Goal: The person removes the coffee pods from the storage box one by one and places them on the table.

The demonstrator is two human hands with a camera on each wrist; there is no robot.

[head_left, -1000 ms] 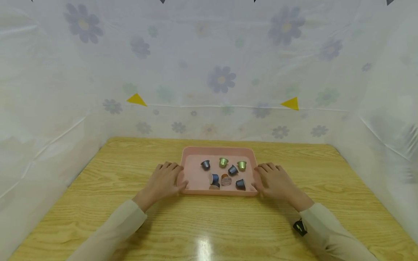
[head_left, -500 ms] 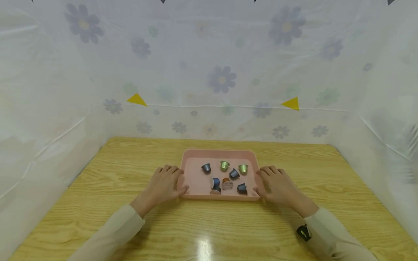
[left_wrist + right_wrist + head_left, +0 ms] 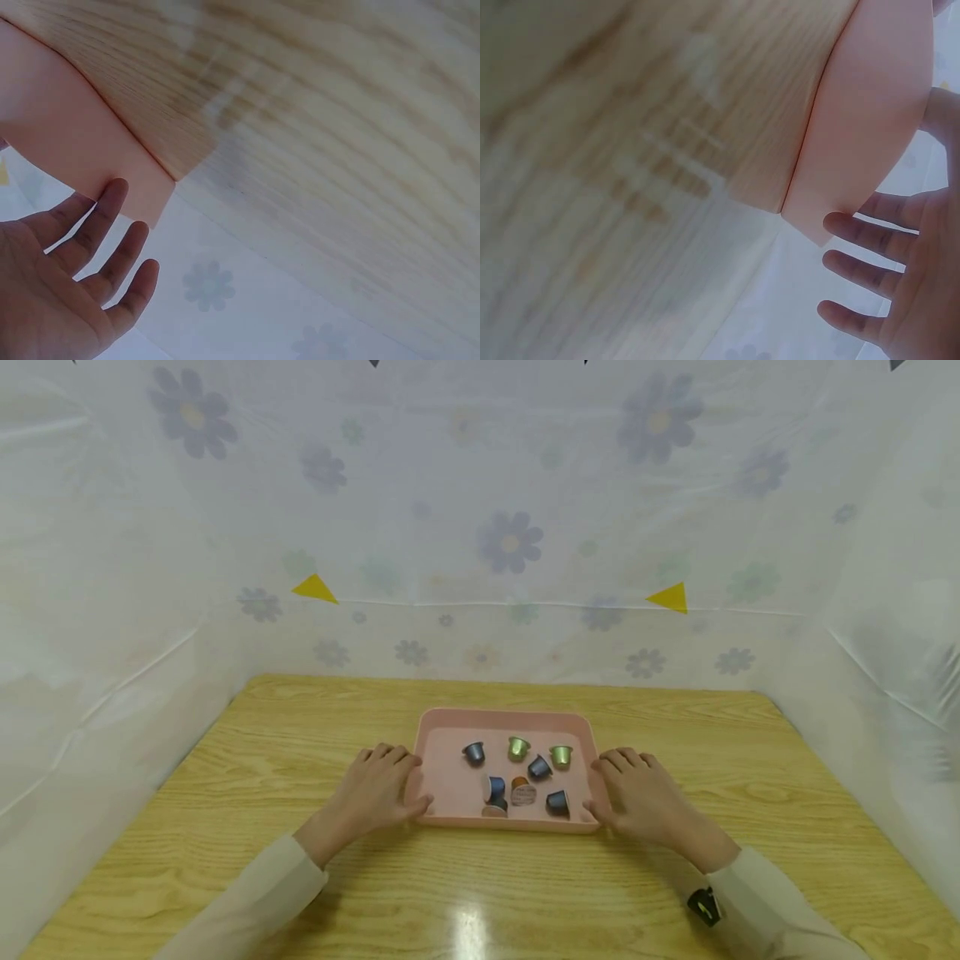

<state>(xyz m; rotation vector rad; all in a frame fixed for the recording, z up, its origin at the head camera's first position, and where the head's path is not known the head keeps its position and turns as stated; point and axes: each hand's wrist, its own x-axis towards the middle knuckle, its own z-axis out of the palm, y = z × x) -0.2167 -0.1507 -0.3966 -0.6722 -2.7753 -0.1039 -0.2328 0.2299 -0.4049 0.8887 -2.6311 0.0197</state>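
Observation:
A pink tray (image 3: 450,760) lies on the wooden table and holds several coffee capsules. Two are green, including one green capsule (image 3: 517,748) at the back. Among the dark ones are a dark capsule (image 3: 474,753) at the left and another dark capsule (image 3: 557,803) near the front right. A brown-lidded capsule (image 3: 522,793) shows its round lid. My left hand (image 3: 378,789) grips the tray's left end, thumb near the front corner. Its fingers rest against the outer wall in the left wrist view. My right hand (image 3: 637,797) grips the right end in the same way.
The wooden table (image 3: 480,885) extends around the tray. A white flowered sheet (image 3: 480,485) hangs behind and at both sides. Two yellow triangles (image 3: 315,589) mark the back sheet. A small dark tag (image 3: 703,906) hangs by the right sleeve.
Both hands have drawn the tray a little toward me, with the capsules inside it. The capsules keep about the same places in the tray.

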